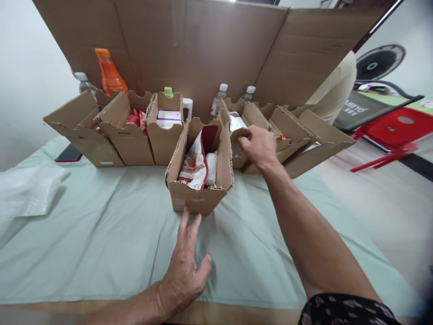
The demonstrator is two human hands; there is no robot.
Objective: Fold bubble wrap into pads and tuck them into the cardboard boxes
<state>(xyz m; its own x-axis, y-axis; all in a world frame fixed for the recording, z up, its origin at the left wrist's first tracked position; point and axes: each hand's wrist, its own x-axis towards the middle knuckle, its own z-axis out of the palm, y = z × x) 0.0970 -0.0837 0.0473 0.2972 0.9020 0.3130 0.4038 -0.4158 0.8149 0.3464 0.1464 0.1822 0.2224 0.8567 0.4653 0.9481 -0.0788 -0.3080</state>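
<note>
A narrow open-topped cardboard box (198, 201) stands in front of the row of boxes. Inside it are a white-and-red printed food pouch (195, 167) and a bubble-wrapped item (211, 168). My left hand (186, 262) is open, fingers apart, with its fingertips at the lower front of this box. To the right, my right hand (261, 143) pinches the front rim of another cardboard box (237, 151) in the row. White items (237, 121) show inside that one. Its far fingers are hidden behind the cardboard.
More open boxes stand left, including one with red packets (135, 118), and right. Behind them are an orange drink bottle (111, 76), clear bottles (218, 101) and a tall cardboard panel (203, 45). A phone (69, 153) and bubble wrap (37, 192) lie left. Red stools (399, 131) stand right.
</note>
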